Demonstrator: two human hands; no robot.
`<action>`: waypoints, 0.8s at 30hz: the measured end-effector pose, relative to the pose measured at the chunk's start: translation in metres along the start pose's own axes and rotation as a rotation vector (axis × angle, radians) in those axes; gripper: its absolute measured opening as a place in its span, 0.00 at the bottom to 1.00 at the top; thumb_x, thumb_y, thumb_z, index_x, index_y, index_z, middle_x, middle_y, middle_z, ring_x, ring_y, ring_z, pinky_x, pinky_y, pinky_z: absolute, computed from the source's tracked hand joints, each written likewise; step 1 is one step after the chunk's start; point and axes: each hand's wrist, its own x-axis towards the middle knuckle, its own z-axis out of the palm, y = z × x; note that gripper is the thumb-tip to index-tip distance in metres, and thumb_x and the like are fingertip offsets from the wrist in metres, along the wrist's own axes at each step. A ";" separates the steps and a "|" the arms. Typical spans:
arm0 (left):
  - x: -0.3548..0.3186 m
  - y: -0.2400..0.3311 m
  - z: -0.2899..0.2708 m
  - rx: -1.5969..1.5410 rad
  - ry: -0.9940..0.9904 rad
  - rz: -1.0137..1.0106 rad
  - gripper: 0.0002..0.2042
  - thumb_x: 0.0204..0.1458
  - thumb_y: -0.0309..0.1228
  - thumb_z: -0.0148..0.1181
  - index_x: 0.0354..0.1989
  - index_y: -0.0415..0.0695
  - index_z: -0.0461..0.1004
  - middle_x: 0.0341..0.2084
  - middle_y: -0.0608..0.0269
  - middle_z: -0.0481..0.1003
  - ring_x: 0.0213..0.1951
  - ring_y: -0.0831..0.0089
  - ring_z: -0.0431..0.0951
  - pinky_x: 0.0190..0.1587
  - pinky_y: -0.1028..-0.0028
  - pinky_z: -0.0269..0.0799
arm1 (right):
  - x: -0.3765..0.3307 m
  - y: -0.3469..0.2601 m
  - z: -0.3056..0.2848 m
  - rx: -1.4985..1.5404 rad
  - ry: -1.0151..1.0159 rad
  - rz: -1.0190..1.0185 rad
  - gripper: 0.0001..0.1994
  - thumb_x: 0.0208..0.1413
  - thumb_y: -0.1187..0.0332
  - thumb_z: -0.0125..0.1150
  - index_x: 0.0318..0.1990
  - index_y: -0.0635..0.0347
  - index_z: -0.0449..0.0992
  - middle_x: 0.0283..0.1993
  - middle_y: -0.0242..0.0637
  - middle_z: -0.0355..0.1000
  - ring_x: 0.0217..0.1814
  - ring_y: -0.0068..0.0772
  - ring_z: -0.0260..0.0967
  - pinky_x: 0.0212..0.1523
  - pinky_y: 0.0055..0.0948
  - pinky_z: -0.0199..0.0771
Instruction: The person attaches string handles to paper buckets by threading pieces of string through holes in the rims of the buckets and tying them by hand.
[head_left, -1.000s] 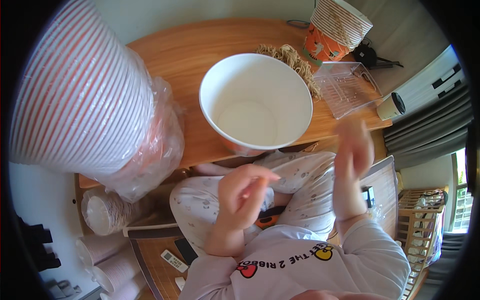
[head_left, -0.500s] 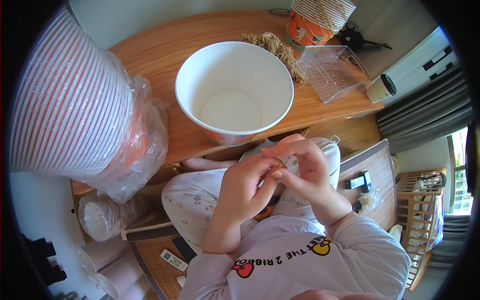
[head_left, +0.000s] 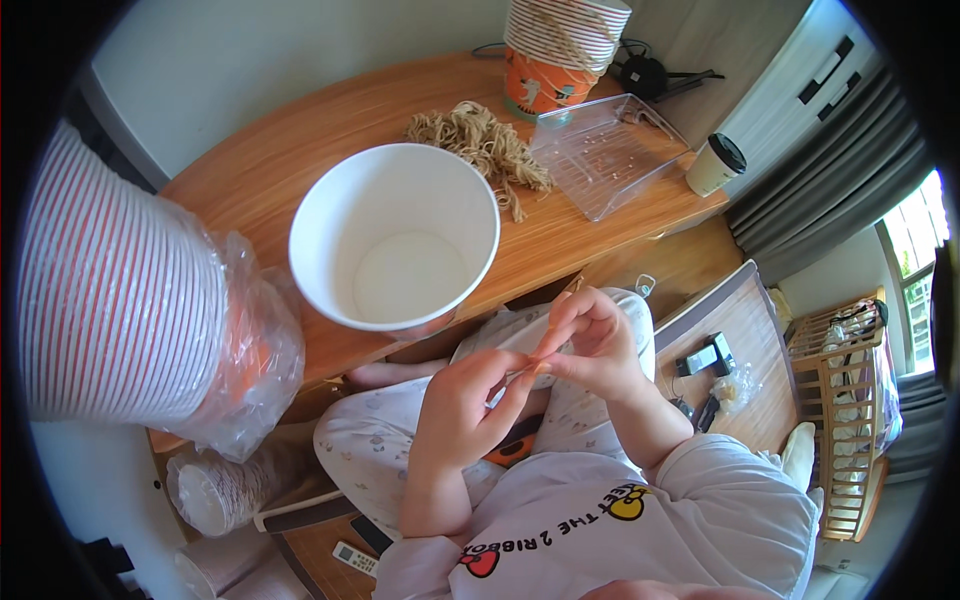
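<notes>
My left hand (head_left: 462, 408) and my right hand (head_left: 598, 348) meet above my lap, thumbs and forefingers pinched together at the tips. A thin bit of something seems to sit between the fingertips, too small to make out. Just beyond them, at the front edge of the wooden desk (head_left: 540, 240), a large white paper bucket (head_left: 325, 210) stands upright, its inside bare white. Behind the bucket lies a loose bundle of tan twine (head_left: 480, 140).
Tall nested paper buckets (head_left: 120, 290) in clear plastic rise at the left. Farther back are a clear plastic tray (head_left: 610, 165), a stack of orange buckets (head_left: 545, 80) and a lidded paper cup (head_left: 715, 165). A remote control (head_left: 355, 558) lies at lower left.
The view has shifted, so the desk things appear lower and farther left. My hands stay pinched together, with the right fingers now more upright and the fingertips drawn slightly apart from the left palm.
</notes>
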 end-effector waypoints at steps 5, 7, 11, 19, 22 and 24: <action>0.003 -0.002 0.007 0.023 -0.001 0.072 0.03 0.50 0.25 0.60 0.33 0.41 0.77 0.20 0.61 0.72 0.18 0.68 0.71 0.21 0.72 0.64 | -0.004 0.005 -0.011 0.016 -0.001 0.045 0.18 0.47 0.76 0.71 0.41 0.55 0.67 0.34 0.28 0.76 0.39 0.17 0.74 0.40 0.21 0.60; 0.005 -0.004 0.007 0.047 -0.010 0.073 0.04 0.50 0.24 0.61 0.33 0.41 0.77 0.20 0.61 0.72 0.18 0.68 0.70 0.21 0.72 0.63 | -0.001 0.006 -0.011 0.036 -0.005 0.043 0.18 0.47 0.75 0.72 0.40 0.55 0.67 0.34 0.27 0.76 0.39 0.17 0.74 0.39 0.20 0.58; 0.009 0.000 0.003 0.100 0.014 0.084 0.04 0.48 0.22 0.61 0.32 0.41 0.77 0.18 0.62 0.71 0.18 0.69 0.70 0.21 0.72 0.63 | 0.006 0.001 -0.006 0.056 -0.033 0.036 0.17 0.48 0.73 0.72 0.42 0.56 0.69 0.35 0.28 0.75 0.39 0.18 0.73 0.43 0.24 0.61; 0.001 -0.002 -0.007 0.046 0.338 0.102 0.03 0.49 0.20 0.59 0.31 0.39 0.77 0.21 0.61 0.74 0.22 0.71 0.73 0.25 0.75 0.66 | 0.055 -0.032 0.019 -0.819 -0.031 -0.666 0.20 0.43 0.68 0.70 0.47 0.54 0.76 0.52 0.36 0.72 0.50 0.40 0.67 0.49 0.35 0.62; -0.006 -0.004 -0.017 -0.069 0.472 0.080 0.03 0.52 0.20 0.57 0.30 0.36 0.76 0.23 0.61 0.76 0.23 0.76 0.71 0.29 0.78 0.66 | 0.072 -0.027 0.029 -1.016 -0.049 -0.754 0.21 0.41 0.70 0.69 0.47 0.52 0.76 0.51 0.32 0.73 0.51 0.39 0.66 0.50 0.34 0.60; -0.011 -0.006 -0.021 -0.132 0.527 0.069 0.04 0.54 0.21 0.55 0.29 0.36 0.76 0.24 0.61 0.76 0.23 0.79 0.70 0.29 0.80 0.64 | 0.077 -0.021 0.035 -0.995 -0.029 -0.775 0.18 0.40 0.72 0.68 0.43 0.50 0.78 0.47 0.27 0.75 0.48 0.35 0.67 0.50 0.33 0.58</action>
